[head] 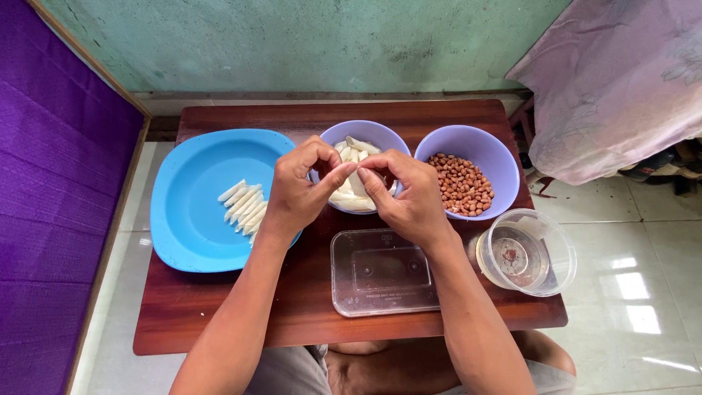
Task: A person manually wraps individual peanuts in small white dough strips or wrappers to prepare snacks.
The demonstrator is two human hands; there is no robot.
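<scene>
White wrapper strips in lilac plastic bowl (356, 162) at tabletop centre | left hand (296, 192) and right hand (404, 197) pinch fingertips together over it, contents hidden | step: likely rolling one piece | next calls for placing beside finished white rolls (243, 205) on blue plastic plate (191, 219)

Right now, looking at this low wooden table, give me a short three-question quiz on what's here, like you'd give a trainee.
1. True or false: the round purple plastic bowl of brown peanuts sits to the right of the purple bowl of pale white strips.
2. Which dish holds the neat row of white sticks? A) the blue plastic plate B) the clear rectangular plastic lid C) the clear round plastic container
3. Fill in: the left hand and right hand meet, fingertips together, above the ____ bowl.

Key: 1 true; 2 A; 3 strip-filled (middle) purple bowl.
</scene>
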